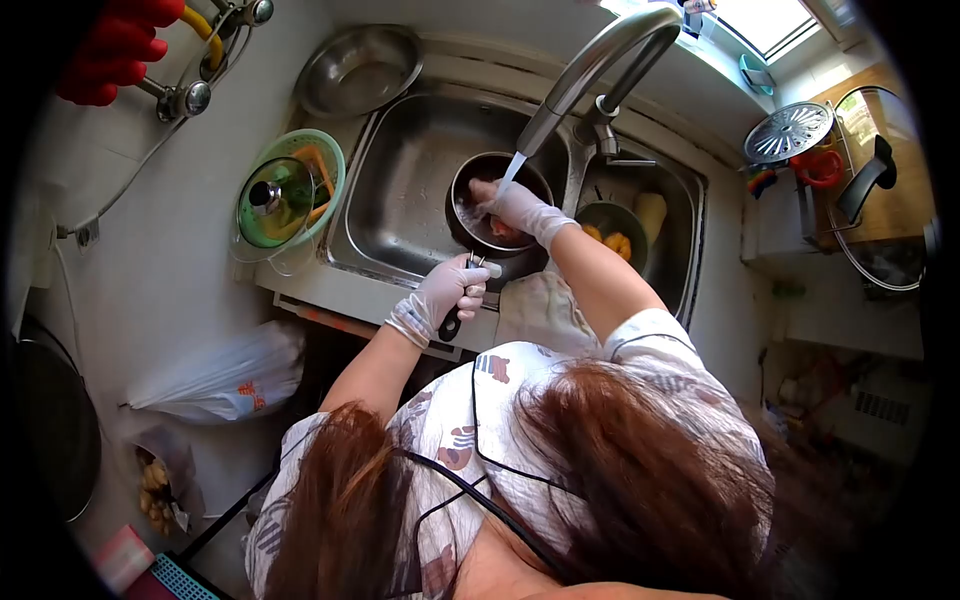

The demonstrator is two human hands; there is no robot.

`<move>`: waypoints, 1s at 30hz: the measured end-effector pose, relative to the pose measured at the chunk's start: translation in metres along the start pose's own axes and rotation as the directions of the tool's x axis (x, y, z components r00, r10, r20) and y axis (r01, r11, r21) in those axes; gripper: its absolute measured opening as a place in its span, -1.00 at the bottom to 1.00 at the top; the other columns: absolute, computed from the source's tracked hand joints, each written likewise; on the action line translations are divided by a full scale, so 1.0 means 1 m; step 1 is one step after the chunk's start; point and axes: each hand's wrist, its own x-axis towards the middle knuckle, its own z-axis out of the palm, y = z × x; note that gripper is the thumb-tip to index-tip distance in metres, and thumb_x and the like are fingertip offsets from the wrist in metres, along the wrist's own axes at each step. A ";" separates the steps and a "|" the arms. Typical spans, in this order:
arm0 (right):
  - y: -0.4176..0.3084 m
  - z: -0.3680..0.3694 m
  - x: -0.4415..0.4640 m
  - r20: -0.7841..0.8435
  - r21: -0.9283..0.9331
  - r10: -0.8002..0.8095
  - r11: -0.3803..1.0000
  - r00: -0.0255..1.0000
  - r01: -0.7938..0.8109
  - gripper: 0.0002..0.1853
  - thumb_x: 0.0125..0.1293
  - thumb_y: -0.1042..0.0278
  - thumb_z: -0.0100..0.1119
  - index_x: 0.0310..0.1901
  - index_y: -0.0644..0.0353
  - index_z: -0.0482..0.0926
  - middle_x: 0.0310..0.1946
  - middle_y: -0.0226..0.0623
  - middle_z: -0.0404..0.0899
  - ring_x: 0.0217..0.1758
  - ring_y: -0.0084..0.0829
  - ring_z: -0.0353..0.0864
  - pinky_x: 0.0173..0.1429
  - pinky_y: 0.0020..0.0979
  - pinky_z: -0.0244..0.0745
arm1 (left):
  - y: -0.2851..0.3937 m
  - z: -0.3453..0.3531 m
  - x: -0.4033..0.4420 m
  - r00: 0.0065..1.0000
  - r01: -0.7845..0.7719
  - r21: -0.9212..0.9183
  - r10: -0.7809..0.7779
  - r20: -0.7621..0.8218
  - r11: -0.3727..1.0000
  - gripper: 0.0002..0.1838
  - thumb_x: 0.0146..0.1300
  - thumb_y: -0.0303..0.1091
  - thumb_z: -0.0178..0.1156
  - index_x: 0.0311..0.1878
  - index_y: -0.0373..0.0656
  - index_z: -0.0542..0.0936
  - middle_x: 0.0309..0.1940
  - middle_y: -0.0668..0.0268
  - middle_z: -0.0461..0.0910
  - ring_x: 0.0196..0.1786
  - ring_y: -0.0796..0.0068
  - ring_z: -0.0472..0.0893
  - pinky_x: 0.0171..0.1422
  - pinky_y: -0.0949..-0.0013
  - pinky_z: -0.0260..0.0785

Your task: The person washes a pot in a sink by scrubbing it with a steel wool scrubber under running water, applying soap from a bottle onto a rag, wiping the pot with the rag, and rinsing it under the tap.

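Observation:
A dark-rimmed saucepan (459,232) with water and pinkish pieces in it stands in the left sink basin (395,215). My left hand (452,296), in a thin white glove, is closed round its black handle (450,325), near the sink's front edge. Inside the pan is my right hand (520,212), also gloved, under water running from the faucet (545,128). Its fingers are among the pinkish pieces, blurred by the water, so I cannot tell whether they grip any.
The right basin has a bowl (606,214) of orange-yellow pieces and a pale cylindrical vegetable (651,214). Left of the sink, a green colander (337,165) carries a glass lid (290,215); a metal basin (360,70) lies behind. A cloth (540,310) hangs at the front edge.

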 end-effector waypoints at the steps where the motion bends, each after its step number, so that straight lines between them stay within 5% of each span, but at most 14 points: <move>1: 0.001 -0.005 -0.012 -0.023 -0.270 -0.285 0.925 0.958 0.268 -0.68 0.17 0.23 0.21 -0.05 0.15 0.57 -0.17 -0.08 0.61 -0.09 -0.17 0.57 0.04 -0.31 0.42 | 0.003 0.001 0.000 1.000 -0.003 -0.015 0.003 0.020 1.000 -0.88 0.37 -0.35 0.00 -0.09 -0.11 0.45 -0.67 0.55 0.20 -0.73 0.73 0.13 -0.68 0.56 -0.02; 2: 0.002 -0.010 -0.021 0.032 -0.514 -0.542 0.712 0.840 0.479 -0.67 0.17 0.27 0.23 -0.04 0.19 0.56 -0.15 -0.07 0.62 -0.05 -0.19 0.58 0.05 -0.32 0.42 | 0.006 0.001 0.000 0.999 -0.005 -0.027 0.006 0.041 1.000 -0.90 0.36 -0.36 0.00 -0.11 -0.10 0.44 -0.67 0.55 0.21 -0.73 0.73 0.14 -0.68 0.57 -0.01; 3: 0.004 -0.016 -0.025 0.037 -0.423 -0.290 0.863 0.956 0.278 -0.66 0.18 0.25 0.23 -0.05 0.24 0.56 -0.14 -0.08 0.62 -0.05 -0.21 0.58 0.05 -0.35 0.42 | 0.006 0.001 0.002 0.998 0.004 -0.035 -0.002 0.058 0.999 -0.90 0.36 -0.35 0.00 -0.11 -0.09 0.44 -0.68 0.56 0.20 -0.73 0.74 0.13 -0.68 0.57 -0.02; 5: 0.012 -0.046 -0.048 -0.077 -0.226 -0.488 0.858 0.869 0.462 -0.64 0.16 0.23 0.25 -0.05 0.22 0.58 -0.15 -0.10 0.62 -0.07 -0.21 0.59 0.05 -0.32 0.43 | 0.010 0.000 0.009 0.995 0.017 -0.041 -0.013 0.095 0.999 -0.90 0.37 -0.35 0.00 -0.11 -0.06 0.44 -0.69 0.57 0.18 -0.74 0.74 0.12 -0.69 0.57 -0.03; 7: 0.054 -0.075 -0.047 -0.385 0.182 -0.232 0.930 0.893 0.320 -0.67 0.14 0.13 0.23 -0.22 0.24 0.65 -0.26 -0.04 0.64 -0.16 -0.07 0.61 0.00 -0.28 0.45 | 0.010 0.002 0.012 0.996 0.021 -0.018 -0.020 0.089 1.000 -0.88 0.37 -0.35 -0.01 -0.08 -0.06 0.43 -0.70 0.56 0.17 -0.75 0.74 0.11 -0.69 0.57 -0.05; 11: 0.136 -0.154 -0.039 -0.698 -0.394 0.024 0.821 0.715 -0.413 -0.74 0.22 0.30 0.04 -0.25 0.27 0.67 -0.20 0.03 0.63 -0.09 -0.04 0.62 0.04 -0.21 0.49 | 0.009 0.000 0.008 0.997 0.002 -0.028 0.001 0.077 1.000 -0.82 0.40 -0.34 -0.04 -0.02 -0.08 0.48 -0.69 0.54 0.18 -0.76 0.73 0.12 -0.72 0.57 -0.01; 14: 0.101 -0.177 -0.043 -0.661 -0.437 0.098 0.755 0.744 -0.488 -0.73 0.23 0.33 -0.01 -0.18 0.19 0.67 -0.17 0.00 0.63 -0.03 -0.03 0.60 0.03 -0.15 0.50 | 0.006 -0.003 0.002 0.996 -0.002 -0.036 0.005 0.089 0.999 -0.83 0.39 -0.35 -0.03 -0.04 -0.09 0.49 -0.70 0.54 0.17 -0.76 0.72 0.11 -0.72 0.57 -0.03; 17: 0.037 -0.125 -0.070 -0.559 -0.574 -0.223 0.799 0.799 -0.179 -0.75 0.22 0.23 0.02 -0.23 0.12 0.65 -0.29 -0.02 0.63 -0.14 -0.04 0.62 -0.09 -0.13 0.51 | 0.007 -0.001 0.000 0.999 0.016 -0.025 -0.015 0.038 1.000 -0.83 0.38 -0.36 -0.03 -0.03 -0.09 0.49 -0.70 0.53 0.17 -0.76 0.72 0.11 -0.72 0.56 -0.03; 20: 0.021 -0.043 -0.052 -0.115 -0.234 -0.686 0.722 0.719 0.651 -0.69 0.04 0.32 0.29 -0.12 0.05 0.63 -0.07 -0.23 0.57 -0.03 -0.18 0.56 0.07 -0.31 0.46 | 0.005 0.005 -0.003 0.998 -0.002 0.093 0.007 -0.058 0.996 -0.86 0.34 -0.40 0.01 -0.06 -0.09 0.46 -0.70 0.53 0.18 -0.76 0.71 0.11 -0.71 0.54 -0.02; 22: 0.034 -0.001 -0.016 0.204 -0.335 -0.545 0.741 0.813 0.582 -0.69 0.06 0.32 0.27 -0.09 -0.02 0.63 -0.02 -0.19 0.51 0.02 -0.16 0.53 0.12 -0.31 0.44 | 0.006 0.011 -0.007 0.997 -0.027 0.170 0.040 -0.070 0.985 -0.87 0.31 -0.39 0.04 -0.09 -0.10 0.43 -0.70 0.52 0.19 -0.77 0.69 0.12 -0.72 0.52 -0.02; 23: -0.014 -0.011 -0.058 0.183 -0.515 -0.268 0.793 0.946 0.325 -0.71 0.09 0.31 0.22 -0.10 -0.06 0.63 0.02 -0.20 0.47 0.01 -0.15 0.53 0.10 -0.31 0.46 | 0.004 0.011 -0.008 0.994 -0.031 0.179 0.049 -0.100 0.983 -0.87 0.31 -0.39 0.04 -0.10 -0.10 0.42 -0.70 0.52 0.19 -0.77 0.69 0.13 -0.72 0.52 -0.02; 26: 0.016 -0.002 -0.022 0.107 -0.821 -0.256 0.521 0.961 0.231 -0.68 0.13 0.32 0.14 -0.04 -0.12 0.61 0.03 -0.31 0.51 0.00 -0.17 0.56 0.10 -0.31 0.47 | 0.000 0.007 -0.010 0.983 -0.027 0.220 0.066 -0.173 0.975 -0.88 0.29 -0.37 0.05 -0.13 -0.11 0.41 -0.70 0.51 0.20 -0.77 0.69 0.14 -0.72 0.50 -0.01; 29: 0.019 0.014 -0.007 0.377 -0.663 -0.299 0.575 0.877 0.480 -0.76 0.13 0.35 0.09 -0.15 0.00 0.63 -0.23 -0.11 0.63 -0.10 -0.23 0.61 -0.01 -0.29 0.47 | -0.003 0.009 -0.003 0.979 -0.064 0.223 0.105 -0.177 0.973 -0.88 0.29 -0.36 0.06 -0.14 -0.10 0.42 -0.69 0.50 0.21 -0.77 0.68 0.14 -0.71 0.49 0.00; 30: 0.045 0.039 0.023 0.128 -0.488 -0.399 0.772 0.908 0.407 -0.78 0.12 0.35 0.08 -0.20 0.07 0.64 -0.26 -0.15 0.63 -0.19 -0.22 0.62 -0.09 -0.29 0.50 | -0.003 0.007 0.002 0.977 -0.056 0.254 0.105 -0.184 0.966 -0.87 0.28 -0.36 0.06 -0.13 -0.08 0.38 -0.69 0.49 0.21 -0.77 0.66 0.15 -0.71 0.47 0.02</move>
